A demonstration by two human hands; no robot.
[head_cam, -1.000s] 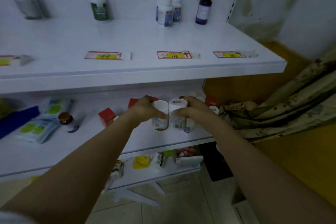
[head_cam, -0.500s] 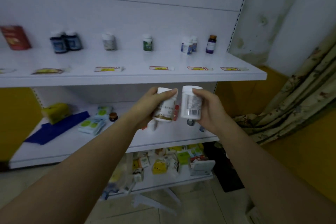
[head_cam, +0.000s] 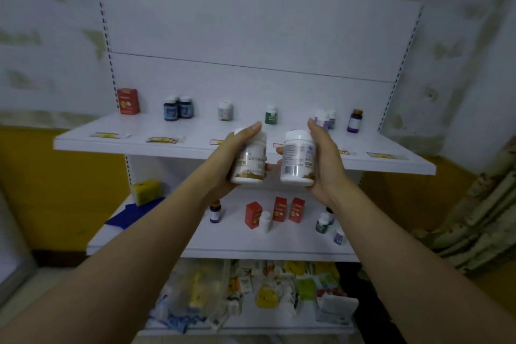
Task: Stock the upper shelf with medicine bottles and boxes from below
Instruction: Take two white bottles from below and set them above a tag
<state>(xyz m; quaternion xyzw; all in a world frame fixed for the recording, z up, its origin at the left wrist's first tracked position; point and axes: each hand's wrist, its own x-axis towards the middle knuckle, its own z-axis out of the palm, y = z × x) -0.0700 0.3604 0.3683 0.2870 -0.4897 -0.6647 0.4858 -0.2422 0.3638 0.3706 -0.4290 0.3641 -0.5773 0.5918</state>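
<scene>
Lifted up since a second ago: then low by the middle shelf point(head_cam: 195, 244), now high in front of the front edge of the upper shelf point(head_cam: 391, 162). Also higher than half a second ago.

Holds one white bottle in each hand, side by side, close but not touching. Wraps the left hand point(head_cam: 230, 158) around the gold-label bottle point(head_cam: 250, 163) from the left, one finger up over the cap, fingertips peeking out on the far side. Wraps the right hand point(head_cam: 326, 167) around the grey-label bottle point(head_cam: 296, 160) from the right, one finger up beside the white cap. Both bottles nearly upright, in the air, resting on no shelf.

Reaches forward and up with both bare arms, in from the bottom corners.

Farther back, along the wall of the upper shelf: a red box point(head_cam: 128, 101), two dark blue bottles point(head_cam: 178, 108), a small white bottle point(head_cam: 225, 110), a green bottle point(head_cam: 270, 114), a purple bottle point(head_cam: 355, 121). Down on the middle shelf: three red boxes point(head_cam: 280, 209) and some small bottles.
</scene>
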